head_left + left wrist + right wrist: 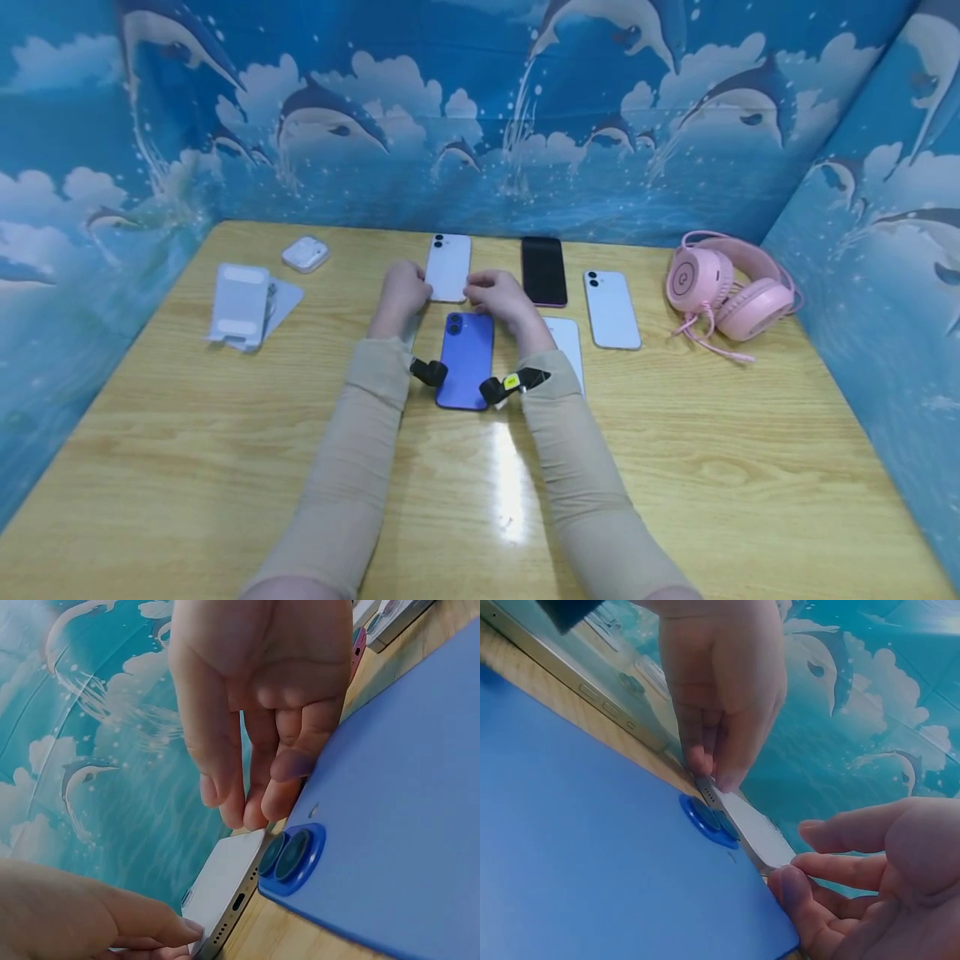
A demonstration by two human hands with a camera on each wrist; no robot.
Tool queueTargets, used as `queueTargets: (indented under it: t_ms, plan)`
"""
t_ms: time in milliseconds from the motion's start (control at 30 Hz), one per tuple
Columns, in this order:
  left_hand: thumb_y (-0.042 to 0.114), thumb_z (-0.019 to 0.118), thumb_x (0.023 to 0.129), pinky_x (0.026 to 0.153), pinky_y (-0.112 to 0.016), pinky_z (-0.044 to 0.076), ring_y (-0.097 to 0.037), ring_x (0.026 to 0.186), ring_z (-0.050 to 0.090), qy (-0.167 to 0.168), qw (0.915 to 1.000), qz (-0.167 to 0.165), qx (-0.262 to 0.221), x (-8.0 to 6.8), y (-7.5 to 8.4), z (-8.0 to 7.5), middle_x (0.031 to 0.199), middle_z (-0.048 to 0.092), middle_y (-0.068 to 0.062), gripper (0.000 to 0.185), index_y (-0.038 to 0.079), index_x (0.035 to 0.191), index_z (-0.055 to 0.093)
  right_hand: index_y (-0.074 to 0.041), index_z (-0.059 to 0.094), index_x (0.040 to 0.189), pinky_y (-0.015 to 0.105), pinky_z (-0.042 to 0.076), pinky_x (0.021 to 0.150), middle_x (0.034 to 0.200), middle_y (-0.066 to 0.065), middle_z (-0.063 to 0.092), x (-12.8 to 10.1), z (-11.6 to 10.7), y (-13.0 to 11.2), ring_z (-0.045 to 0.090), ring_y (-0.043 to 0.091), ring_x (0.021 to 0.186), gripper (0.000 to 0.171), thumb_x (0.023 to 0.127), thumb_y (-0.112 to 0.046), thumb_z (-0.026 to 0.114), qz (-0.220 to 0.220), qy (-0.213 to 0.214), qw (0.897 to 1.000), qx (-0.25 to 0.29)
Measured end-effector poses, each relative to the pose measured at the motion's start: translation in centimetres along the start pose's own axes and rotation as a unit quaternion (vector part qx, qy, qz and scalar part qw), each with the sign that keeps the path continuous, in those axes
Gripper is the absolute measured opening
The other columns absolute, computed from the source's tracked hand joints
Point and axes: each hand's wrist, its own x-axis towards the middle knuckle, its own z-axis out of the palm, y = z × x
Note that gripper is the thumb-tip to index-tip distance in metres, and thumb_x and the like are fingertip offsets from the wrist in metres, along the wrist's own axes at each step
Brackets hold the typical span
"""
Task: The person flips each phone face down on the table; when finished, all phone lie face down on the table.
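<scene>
A white phone (448, 265) lies back-up beyond a blue phone (467, 360) on the wooden table (712, 467). My left hand (411, 292) pinches the white phone's near left corner. My right hand (483, 293) pinches its near right corner. The left wrist view shows the white phone's port end (225, 892) raised a little beside the blue phone's camera bump (294, 855), with right-hand fingertips (247, 814) on it. In the right wrist view the left-hand fingertips (709, 769) grip the white phone (751, 829) above the blue phone (592, 862).
A black phone (543, 271) and a pale phone (611, 308) lie to the right, and another white phone (568, 340) is partly under my right forearm. Pink headphones (723, 292) sit far right. An earbud case (305, 254) and a white packet (240, 304) lie left.
</scene>
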Motion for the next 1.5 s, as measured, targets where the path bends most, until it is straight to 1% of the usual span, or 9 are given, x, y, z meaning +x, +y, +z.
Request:
queueTargets:
  t_ms: [233,433,567,667,867,967,1133,1300,1500]
  plan:
    - [0.007,0.055,0.084,0.085,-0.038,0.046,-0.029,0.098,0.053,-0.006,0.9998,-0.019,-0.004,-0.4,0.3,0.1,0.107,0.055,-0.016,0.026,-0.002,0.109,0.056,-0.004,0.049,0.127,0.028,0.049,0.082,0.117,0.012,0.055,-0.2,-0.4,0.1,0.056,0.022,0.101,0.040,0.089,-0.017,0.056,0.004,-0.011,1.000,0.007]
    - [0.011,0.054,0.086,0.088,-0.038,0.045,-0.029,0.105,0.052,0.013,0.9998,-0.014,-0.009,-1.0,1.2,0.1,0.117,0.053,-0.017,0.038,0.000,0.122,0.051,-0.005,0.046,0.131,0.033,0.049,0.082,0.119,0.012,0.055,-1.4,-2.4,0.0,0.057,0.025,0.100,0.043,0.091,-0.020,0.054,-0.012,-0.015,0.998,-0.060]
    - [0.014,0.057,0.084,0.077,-0.033,0.049,-0.023,0.093,0.055,0.027,0.9991,0.020,-0.024,-1.2,2.3,0.9,0.106,0.056,-0.012,0.041,0.003,0.123,0.050,-0.006,0.044,0.132,0.037,0.048,0.083,0.122,0.011,0.052,-2.4,-4.8,0.3,0.056,0.025,0.102,0.044,0.091,-0.021,0.053,-0.009,0.025,0.993,-0.114]
    - [0.014,0.059,0.083,0.071,-0.029,0.048,-0.020,0.086,0.054,0.027,0.9976,0.047,-0.043,-1.4,3.1,2.3,0.099,0.056,-0.008,0.039,0.005,0.121,0.052,-0.008,0.043,0.132,0.038,0.046,0.086,0.126,0.012,0.050,-3.0,-6.6,0.9,0.052,0.025,0.107,0.044,0.092,-0.023,0.051,0.011,0.061,0.984,-0.166]
    - [0.008,0.057,0.081,0.073,-0.029,0.045,-0.020,0.085,0.053,0.045,0.9847,0.156,-0.063,-1.8,4.8,5.9,0.092,0.058,-0.009,0.029,0.003,0.110,0.060,-0.002,0.042,0.132,0.044,0.038,0.096,0.130,0.017,0.047,-3.2,-9.5,2.5,0.043,0.031,0.119,0.045,0.092,-0.021,0.050,0.020,0.131,0.951,-0.280]
    - [0.007,0.056,0.081,0.072,-0.029,0.046,-0.019,0.081,0.055,0.037,0.9803,0.178,-0.078,-2.1,5.2,7.3,0.088,0.059,-0.009,0.026,0.002,0.106,0.061,0.002,0.043,0.131,0.044,0.039,0.095,0.125,0.020,0.049,-3.0,-10.2,3.1,0.046,0.032,0.115,0.047,0.091,-0.021,0.052,0.021,0.157,0.942,-0.295]
    - [0.010,0.058,0.082,0.070,-0.027,0.047,-0.016,0.078,0.056,0.019,0.9829,0.152,-0.102,-2.0,4.9,8.7,0.088,0.060,-0.007,0.028,0.003,0.109,0.061,0.005,0.046,0.127,0.042,0.041,0.090,0.120,0.020,0.050,-2.6,-10.3,3.4,0.048,0.029,0.106,0.057,0.085,-0.030,0.062,0.037,0.156,0.939,-0.303]
    - [0.013,0.058,0.084,0.073,-0.025,0.048,-0.015,0.084,0.058,-0.009,0.9852,0.134,-0.106,-1.6,4.8,9.0,0.095,0.061,-0.005,0.032,0.004,0.115,0.059,0.005,0.047,0.126,0.042,0.040,0.092,0.123,0.020,0.048,-2.3,-10.0,3.1,0.047,0.029,0.108,0.059,0.082,-0.030,0.066,0.041,0.143,0.938,-0.313]
    - [0.011,0.059,0.084,0.078,-0.025,0.048,-0.015,0.090,0.058,-0.028,0.9865,0.141,-0.078,-1.5,4.8,8.8,0.100,0.061,-0.007,0.036,0.001,0.119,0.056,0.001,0.047,0.128,0.041,0.041,0.092,0.122,0.018,0.050,-2.2,-9.8,2.5,0.048,0.028,0.109,0.059,0.081,-0.029,0.067,0.059,0.124,0.946,-0.294]
